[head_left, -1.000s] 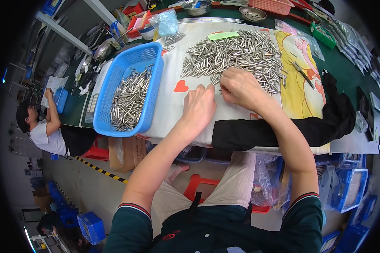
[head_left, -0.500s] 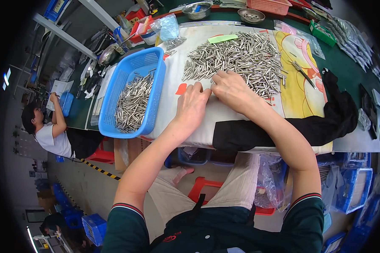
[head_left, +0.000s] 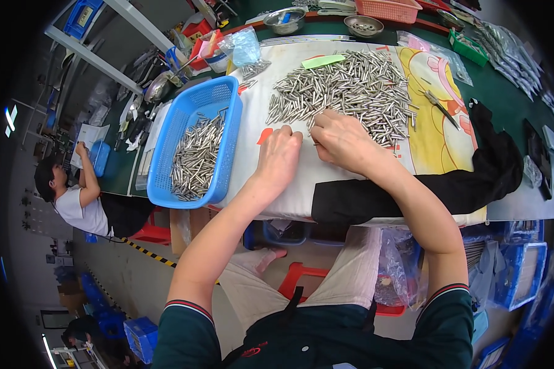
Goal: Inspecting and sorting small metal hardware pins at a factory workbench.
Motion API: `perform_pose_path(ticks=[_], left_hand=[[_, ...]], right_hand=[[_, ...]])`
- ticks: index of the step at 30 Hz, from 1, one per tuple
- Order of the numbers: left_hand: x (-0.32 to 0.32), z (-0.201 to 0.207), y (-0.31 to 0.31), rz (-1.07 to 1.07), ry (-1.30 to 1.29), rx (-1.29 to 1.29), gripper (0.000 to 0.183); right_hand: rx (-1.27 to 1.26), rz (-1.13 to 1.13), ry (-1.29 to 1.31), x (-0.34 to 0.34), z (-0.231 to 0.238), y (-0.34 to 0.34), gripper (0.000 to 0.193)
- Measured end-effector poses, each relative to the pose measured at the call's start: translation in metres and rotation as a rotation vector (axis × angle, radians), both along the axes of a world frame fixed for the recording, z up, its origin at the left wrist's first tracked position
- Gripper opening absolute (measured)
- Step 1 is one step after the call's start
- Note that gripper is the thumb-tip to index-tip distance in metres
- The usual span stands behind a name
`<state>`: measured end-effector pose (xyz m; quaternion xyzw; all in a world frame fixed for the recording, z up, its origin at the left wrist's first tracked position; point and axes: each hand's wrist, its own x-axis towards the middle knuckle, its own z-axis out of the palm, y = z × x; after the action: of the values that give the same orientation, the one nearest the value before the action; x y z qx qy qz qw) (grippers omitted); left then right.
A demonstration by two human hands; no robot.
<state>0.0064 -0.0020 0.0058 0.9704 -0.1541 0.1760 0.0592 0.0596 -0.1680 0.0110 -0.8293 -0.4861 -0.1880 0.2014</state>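
Note:
A wide heap of small silvery metal pins point(head_left: 363, 92) lies on the cloth-covered table, with a green slip of paper point(head_left: 323, 61) on its far part. At the heap's near edge, my right hand point(head_left: 345, 142) is closed, and the tip of a metal pin shows by its curled fingers. My left hand point(head_left: 279, 155) is closed just left of it, a small gap apart; whatever its fingers hold is hidden. On the left stands a blue plastic basket point(head_left: 232, 132), holding many similar pins point(head_left: 197, 157).
Pliers point(head_left: 442, 109) lie right of the heap. A black cloth point(head_left: 406, 194) runs along the near edge. Metal bowls point(head_left: 363, 26), a pink basket point(head_left: 389, 10) and a green tray point(head_left: 469, 49) stand at the back. Far left, a person point(head_left: 80, 197) sits by another table.
My hands have shifted slightly nearer to me, the right one drawing back a little from the heap's edge. The whole view has tilted slightly.

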Motion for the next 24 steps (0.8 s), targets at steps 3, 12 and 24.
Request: perform_pose_path(ticks=[3,12,24], left_hand=[[0.0,-0.001,0.0,0.015,-0.021,-0.021,0.008],[0.001,-0.001,0.002,0.009,-0.01,0.15,0.008],[0.031,0.004,0.017,-0.168,-0.066,-0.497,0.012]], right_hand=[[0.011,0.011,-0.008,0.0,-0.002,0.0,0.009],[-0.159,0.038,-0.186,-0.018,-0.004,0.008,0.007],[0.151,-0.013,-0.036,-0.004,-0.001,0.005,0.004]])
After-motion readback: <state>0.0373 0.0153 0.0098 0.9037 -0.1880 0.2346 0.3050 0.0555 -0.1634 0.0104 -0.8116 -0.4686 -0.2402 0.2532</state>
